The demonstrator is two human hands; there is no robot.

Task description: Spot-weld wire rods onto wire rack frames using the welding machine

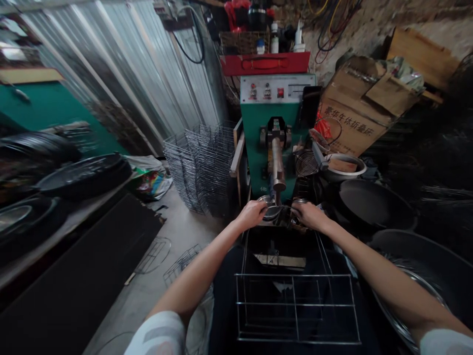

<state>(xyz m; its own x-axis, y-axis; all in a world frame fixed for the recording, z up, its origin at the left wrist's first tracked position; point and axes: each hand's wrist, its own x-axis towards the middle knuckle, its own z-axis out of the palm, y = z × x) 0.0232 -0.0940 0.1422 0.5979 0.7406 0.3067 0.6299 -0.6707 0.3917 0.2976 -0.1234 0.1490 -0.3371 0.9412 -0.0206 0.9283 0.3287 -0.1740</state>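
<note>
- L hand (253, 214) & R hand (309, 215) pinched thin wire (286, 206), prob. to steady it nr metal rod (277, 158).
- Wire rack (294, 304) extended twd hands; too dim to tell if joined.

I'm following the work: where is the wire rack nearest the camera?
In the head view, the wire rack is low, right of centre, at the person's lap, below the left hand and right hand, in front of the green machine.
</note>
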